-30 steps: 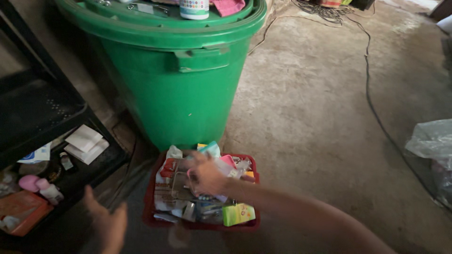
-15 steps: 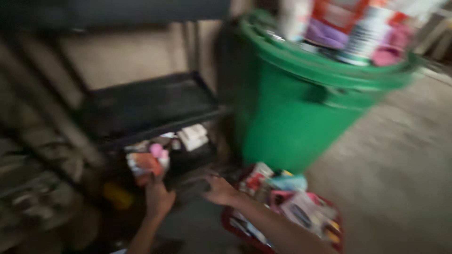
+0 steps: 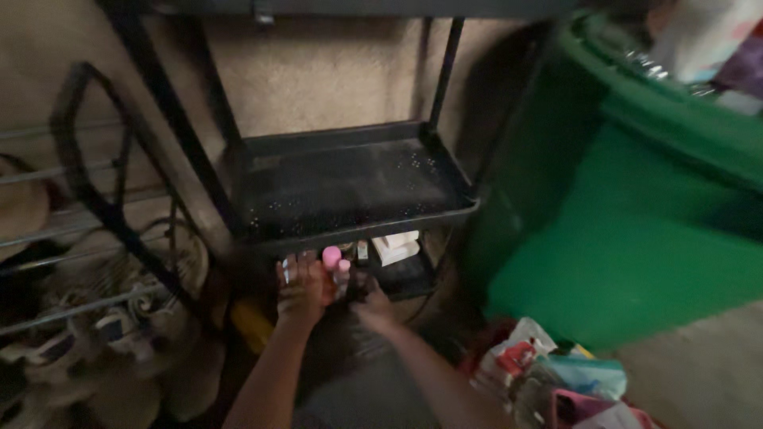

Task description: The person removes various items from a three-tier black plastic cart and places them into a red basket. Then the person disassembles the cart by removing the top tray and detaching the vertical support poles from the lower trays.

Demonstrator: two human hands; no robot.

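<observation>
**Both hands at the low shelf**

The left hand (image 3: 302,287) reaches under the black rack (image 3: 350,187), fingers curled near a small pink bottle (image 3: 331,257); whether it grips anything, I cannot tell. The right hand (image 3: 370,300) sits just beside it, lower and in shadow, its grip also unclear. The bottle stands at the front edge of the bottom shelf, left of a white box (image 3: 395,248). A green bin (image 3: 636,238) stands at right, with a tray of packets (image 3: 556,381) below it.

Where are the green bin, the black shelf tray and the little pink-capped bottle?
green bin (image 3: 636,262): head view, on its side wall.
black shelf tray (image 3: 350,187): head view, on its perforated floor.
pink-capped bottle (image 3: 331,257): head view, on its cap.
</observation>
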